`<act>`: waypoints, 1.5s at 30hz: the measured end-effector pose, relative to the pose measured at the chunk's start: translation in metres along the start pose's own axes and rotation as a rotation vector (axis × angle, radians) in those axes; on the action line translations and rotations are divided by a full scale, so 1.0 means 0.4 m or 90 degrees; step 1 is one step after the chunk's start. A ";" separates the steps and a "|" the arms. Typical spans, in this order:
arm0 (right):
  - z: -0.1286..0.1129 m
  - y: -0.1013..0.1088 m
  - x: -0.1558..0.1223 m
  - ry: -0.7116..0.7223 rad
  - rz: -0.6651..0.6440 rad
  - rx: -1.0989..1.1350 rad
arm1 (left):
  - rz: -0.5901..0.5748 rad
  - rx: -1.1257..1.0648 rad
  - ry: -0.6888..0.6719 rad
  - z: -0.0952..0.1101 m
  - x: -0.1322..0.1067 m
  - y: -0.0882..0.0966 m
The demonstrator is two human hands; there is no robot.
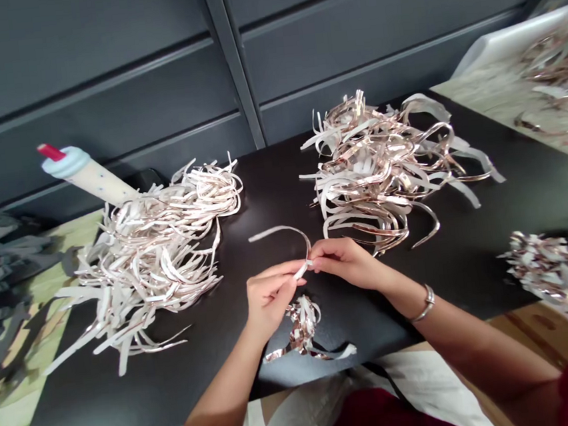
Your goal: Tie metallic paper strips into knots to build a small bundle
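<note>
Through the head view I have both hands grasping one narrow strip (281,228) above the table (272,194). The left hand (271,298) pinches its near part between thumb and fingers; the right hand (341,260) pinches just beside it with the fingertips. The far end curves away free. Caution: the contact area is small and I judge the strip slippery, so uneven tension could pull it out of either pinch. Too sharp a pull could crease or tear it. A small bunch (303,321) lies on the table between the forearms; a lowered wrist could drag or tangle it. The left heap (166,244) and right heap (375,171) lie on either side; a wide sweep could snag the right heap's loose strands
</note>
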State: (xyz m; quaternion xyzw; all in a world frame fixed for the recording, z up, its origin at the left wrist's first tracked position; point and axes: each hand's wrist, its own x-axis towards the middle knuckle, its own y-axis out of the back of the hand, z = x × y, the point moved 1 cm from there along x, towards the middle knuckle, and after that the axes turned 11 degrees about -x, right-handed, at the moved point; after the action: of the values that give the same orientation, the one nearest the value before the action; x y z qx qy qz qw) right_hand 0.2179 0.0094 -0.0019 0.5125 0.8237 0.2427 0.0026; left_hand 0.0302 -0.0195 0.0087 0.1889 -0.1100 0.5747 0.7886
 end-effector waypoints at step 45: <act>-0.006 -0.036 -0.026 0.085 0.007 -0.073 | -0.104 -0.500 0.534 -0.053 -0.001 0.061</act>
State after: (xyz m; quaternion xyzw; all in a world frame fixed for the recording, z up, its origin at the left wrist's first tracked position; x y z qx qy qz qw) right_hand 0.2101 -0.0054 -0.0083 0.4985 0.8042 0.3228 -0.0241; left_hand 0.0061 -0.0042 -0.0066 -0.3536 0.0217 0.4541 0.8175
